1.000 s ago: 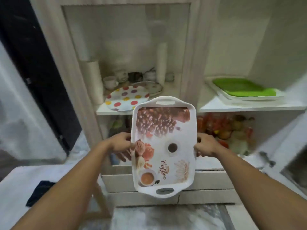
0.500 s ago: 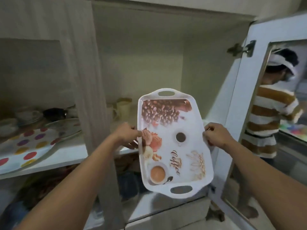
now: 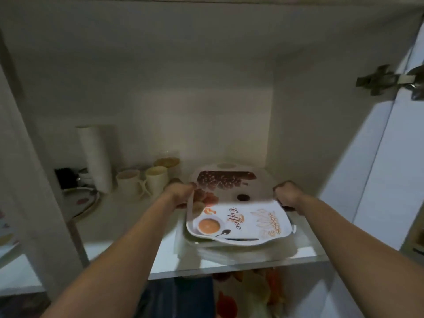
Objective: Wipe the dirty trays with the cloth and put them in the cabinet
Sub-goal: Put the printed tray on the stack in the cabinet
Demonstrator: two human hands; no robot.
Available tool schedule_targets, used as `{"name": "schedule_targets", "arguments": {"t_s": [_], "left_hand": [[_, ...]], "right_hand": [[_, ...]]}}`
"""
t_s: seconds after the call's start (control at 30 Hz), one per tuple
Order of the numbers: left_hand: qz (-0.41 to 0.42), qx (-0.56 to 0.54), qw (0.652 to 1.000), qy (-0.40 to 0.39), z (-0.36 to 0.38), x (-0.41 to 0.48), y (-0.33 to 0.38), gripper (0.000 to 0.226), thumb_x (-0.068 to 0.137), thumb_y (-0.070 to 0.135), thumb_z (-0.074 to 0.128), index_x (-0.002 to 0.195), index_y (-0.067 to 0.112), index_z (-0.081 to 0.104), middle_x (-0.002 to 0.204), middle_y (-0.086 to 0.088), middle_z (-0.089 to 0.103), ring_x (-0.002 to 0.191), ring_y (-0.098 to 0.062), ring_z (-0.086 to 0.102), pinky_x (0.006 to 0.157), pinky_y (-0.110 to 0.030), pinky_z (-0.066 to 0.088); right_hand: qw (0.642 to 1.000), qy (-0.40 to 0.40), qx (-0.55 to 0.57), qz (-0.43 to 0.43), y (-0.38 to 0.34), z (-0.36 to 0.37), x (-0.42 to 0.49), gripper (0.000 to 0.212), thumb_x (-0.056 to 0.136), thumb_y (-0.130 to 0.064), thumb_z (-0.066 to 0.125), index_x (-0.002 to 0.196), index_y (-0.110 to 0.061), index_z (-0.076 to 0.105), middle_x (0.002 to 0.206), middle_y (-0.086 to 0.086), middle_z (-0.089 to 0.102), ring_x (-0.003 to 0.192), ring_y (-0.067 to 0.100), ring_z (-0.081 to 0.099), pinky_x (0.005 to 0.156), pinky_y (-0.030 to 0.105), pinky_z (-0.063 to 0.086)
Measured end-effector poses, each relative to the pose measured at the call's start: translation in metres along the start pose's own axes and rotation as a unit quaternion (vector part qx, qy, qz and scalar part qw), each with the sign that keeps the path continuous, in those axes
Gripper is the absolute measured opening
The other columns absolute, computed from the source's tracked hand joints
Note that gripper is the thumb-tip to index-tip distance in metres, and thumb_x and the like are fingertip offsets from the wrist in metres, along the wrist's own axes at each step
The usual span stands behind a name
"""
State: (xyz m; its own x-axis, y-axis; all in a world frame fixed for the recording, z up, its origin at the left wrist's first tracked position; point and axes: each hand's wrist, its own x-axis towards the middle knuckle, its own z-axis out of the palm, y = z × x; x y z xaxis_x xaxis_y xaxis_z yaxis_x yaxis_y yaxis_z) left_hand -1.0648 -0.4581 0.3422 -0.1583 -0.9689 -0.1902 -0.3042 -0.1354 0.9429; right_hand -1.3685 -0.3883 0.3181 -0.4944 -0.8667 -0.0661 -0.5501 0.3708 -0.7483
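While gripping the coffee-print tray (image 3: 236, 210) by its two long edges, now lowering it almost flat into the cabinet (image 3: 183, 88), no longer carrying it tilted up in front of the open door (image 3: 378, 180) as half a second ago. Holding the left edge with the left hand (image 3: 181, 193) and the right edge with the right hand (image 3: 286, 195), fingers (image 3: 282, 188) curling tightly round the rim on both sides and not yet loosening. Setting the tray down on the right part of the shelf (image 3: 114, 221), on top of what is seeming to be a stack of other trays (image 3: 229, 251); already touching the stack or hovering just above it, cannot tell. Keeping well apart from the cups (image 3: 128, 183) standing to the left. Probably finishing the putting-away step for this tray: wiping apparently done already, only releasing and pulling the hands back remaining. Needing care in letting go evenly, since risking a slide off the stack toward the shelf front.
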Motion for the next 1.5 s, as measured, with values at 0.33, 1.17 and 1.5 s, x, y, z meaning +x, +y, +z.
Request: {"name": "schedule_targets", "arguments": {"t_s": [0.33,1.17,1.5], "left_hand": [[0.006,0.09,0.994,0.068,0.021,0.034,-0.01,0.026,0.088,0.034,0.068,0.076,0.011,0.07,0.08,-0.004,0.076,0.074,-0.019,0.071,0.084,-0.037,0.059],[-0.083,0.129,0.951,0.269,-0.26,-0.369,-0.245,0.022,0.097,0.015,0.06,0.116,0.011,0.072,0.103,-0.013,0.075,0.092,-0.021,0.073,0.08,-0.03,0.055],[-0.297,0.119,0.798,0.511,-0.366,-0.697,-0.39,0.02,0.093,0.029,0.061,0.11,0.027,0.073,0.114,-0.006,0.073,0.102,-0.023,0.066,0.09,-0.03,0.049]], "right_hand": [[0.981,-0.033,-0.187,-0.028,0.0,0.022,0.059,0.026,0.099,-0.016,0.052,0.115,0.0,0.065,0.115,0.016,0.065,0.091,0.026,0.064,0.063,0.028,0.05],[0.782,-0.442,-0.135,-0.417,-0.154,0.329,-0.343,0.016,0.09,-0.02,0.063,0.092,-0.017,0.079,0.085,0.009,0.077,0.074,0.02,0.072,0.076,0.04,0.063],[0.586,-0.536,-0.193,-0.576,-0.217,0.487,-0.655,0.021,0.093,-0.029,0.058,0.102,-0.02,0.075,0.103,0.008,0.074,0.094,0.026,0.068,0.086,0.037,0.057]]}}
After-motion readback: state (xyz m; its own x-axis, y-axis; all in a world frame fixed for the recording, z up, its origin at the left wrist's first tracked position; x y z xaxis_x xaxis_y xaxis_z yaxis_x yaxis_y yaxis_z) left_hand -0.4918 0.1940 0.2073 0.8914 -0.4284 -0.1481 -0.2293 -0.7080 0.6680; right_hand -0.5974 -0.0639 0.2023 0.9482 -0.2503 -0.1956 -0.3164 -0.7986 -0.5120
